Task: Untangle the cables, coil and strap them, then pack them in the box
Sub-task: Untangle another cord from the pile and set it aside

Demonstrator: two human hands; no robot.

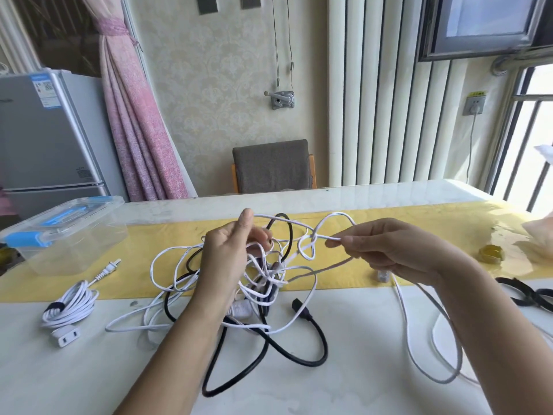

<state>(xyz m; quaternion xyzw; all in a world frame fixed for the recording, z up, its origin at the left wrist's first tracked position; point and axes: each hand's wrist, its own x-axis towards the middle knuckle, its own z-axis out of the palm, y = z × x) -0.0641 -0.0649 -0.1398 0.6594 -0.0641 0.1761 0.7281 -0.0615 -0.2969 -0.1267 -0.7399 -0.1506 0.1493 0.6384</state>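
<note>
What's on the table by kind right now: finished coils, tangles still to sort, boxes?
Finished coil, white, strapped: 1
Tangle of white and black cables, held by the left hand and the right hand: 1
Clear box: 1
Total: 3
I cannot tell how many separate cables are in the tangle.

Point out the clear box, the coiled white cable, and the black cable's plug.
clear box point(64, 238), head view, on its transparent side wall
coiled white cable point(80, 301), head view, on the bundled loops
black cable's plug point(300, 307), head view, on the connector body
</note>
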